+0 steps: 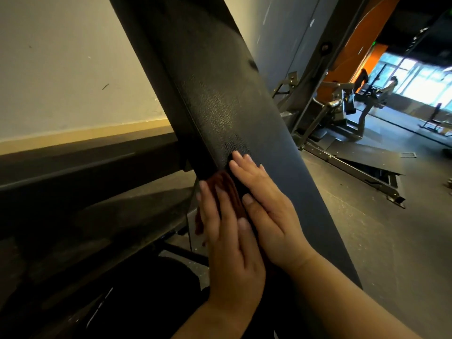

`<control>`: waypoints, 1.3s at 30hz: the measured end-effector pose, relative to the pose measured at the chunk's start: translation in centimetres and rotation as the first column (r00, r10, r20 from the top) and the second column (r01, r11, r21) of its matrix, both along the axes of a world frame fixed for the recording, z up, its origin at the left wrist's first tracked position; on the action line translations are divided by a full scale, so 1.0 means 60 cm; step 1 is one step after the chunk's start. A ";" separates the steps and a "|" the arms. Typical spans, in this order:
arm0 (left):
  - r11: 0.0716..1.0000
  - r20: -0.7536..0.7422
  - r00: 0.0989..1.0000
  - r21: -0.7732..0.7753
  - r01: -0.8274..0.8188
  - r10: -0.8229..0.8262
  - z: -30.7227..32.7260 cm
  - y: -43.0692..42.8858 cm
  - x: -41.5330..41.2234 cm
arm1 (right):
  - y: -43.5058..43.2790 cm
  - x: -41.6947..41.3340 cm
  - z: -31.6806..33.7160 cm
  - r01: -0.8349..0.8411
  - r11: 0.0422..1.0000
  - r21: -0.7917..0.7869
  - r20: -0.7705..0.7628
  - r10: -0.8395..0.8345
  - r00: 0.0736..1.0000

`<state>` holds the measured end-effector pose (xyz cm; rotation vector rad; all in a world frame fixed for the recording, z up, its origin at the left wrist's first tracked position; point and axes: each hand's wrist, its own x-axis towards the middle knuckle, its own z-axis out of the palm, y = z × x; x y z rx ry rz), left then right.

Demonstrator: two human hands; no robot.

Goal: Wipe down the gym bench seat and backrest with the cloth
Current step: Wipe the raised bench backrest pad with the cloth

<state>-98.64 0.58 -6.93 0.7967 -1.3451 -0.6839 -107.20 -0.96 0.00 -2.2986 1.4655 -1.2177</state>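
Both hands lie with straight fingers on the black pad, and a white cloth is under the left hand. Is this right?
Not quite. The head view shows the cloth is dark red, not white. The rest holds: left hand and right hand lie with straight fingers on the black pad, the cloth under the left hand.

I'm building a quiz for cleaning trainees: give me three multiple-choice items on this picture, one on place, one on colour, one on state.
1. Where is the cloth? A on the floor; B under the left hand, against the bench pad; C on the wall.
2. The cloth's colour? A dark red; B white; C blue.
3. The right hand is: A a fist; B flat, fingers straight; C off the pad.
Answers: B, it shows beneath those fingers; A, its folds are dark red; B, straight fingers lie on the pad.
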 end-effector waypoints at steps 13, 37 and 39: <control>0.987 0.002 0.996 0.136 0.085 -0.086 -0.037 0.089 -0.027 | -0.002 -0.002 -0.007 -0.050 0.999 -0.002 0.059 0.050 0.997; 0.992 -0.050 0.997 0.112 0.059 -0.053 -0.019 0.060 0.000 | -0.002 0.000 -0.011 -0.060 0.998 -0.018 0.053 0.061 0.997; 0.984 -0.065 0.992 0.136 0.118 -0.110 -0.024 0.077 -0.002 | -0.003 -0.002 -0.011 -0.060 0.998 -0.019 0.052 0.061 0.997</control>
